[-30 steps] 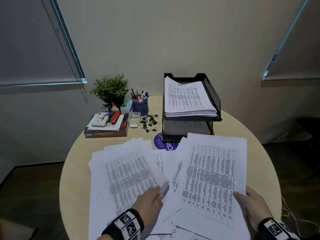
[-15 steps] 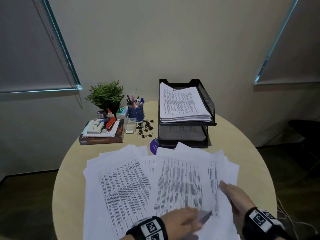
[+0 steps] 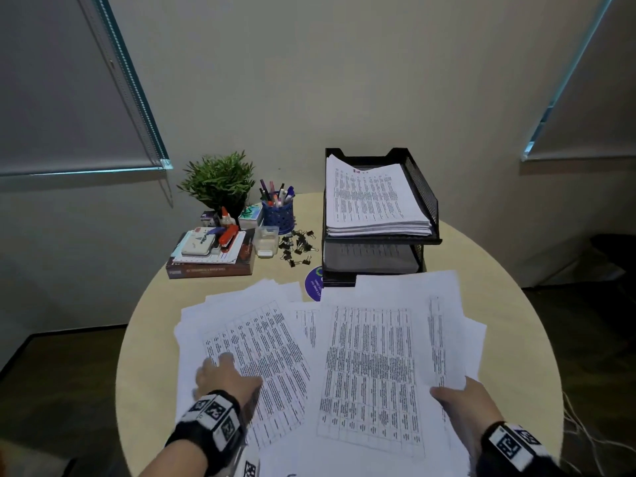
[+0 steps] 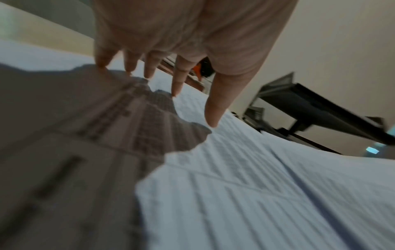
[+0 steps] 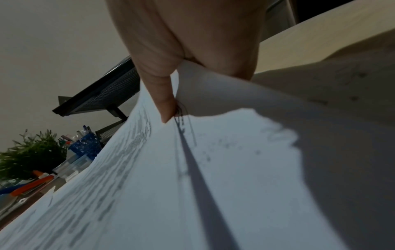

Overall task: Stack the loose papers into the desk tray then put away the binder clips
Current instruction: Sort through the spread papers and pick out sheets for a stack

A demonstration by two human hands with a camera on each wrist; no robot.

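Loose printed papers (image 3: 371, 366) lie fanned over the near half of the round table (image 3: 151, 339). My left hand (image 3: 220, 373) rests with straight, spread fingers (image 4: 179, 81) on the left sheets (image 4: 235, 186). At the right, my right hand (image 3: 457, 397) pinches the edge of the right bundle (image 5: 171, 169), thumb (image 5: 164, 101) on top and the other fingers hidden under it. The black two-tier desk tray (image 3: 423, 197) stands behind with a paper stack (image 3: 371, 201) in its top tier. Several black binder clips (image 3: 299, 246) lie loose left of the tray.
At the back left a book (image 3: 210, 266) carries a stapler and small items, beside a clear plastic box (image 3: 266, 241), a blue pen cup (image 3: 278, 215) and a potted plant (image 3: 216, 180). A purple round sticker (image 3: 313, 284) sits before the tray.
My left hand moved from the near middle leftward onto the left sheets. The right hand went from lying flat on the right papers to pinching their near edge.
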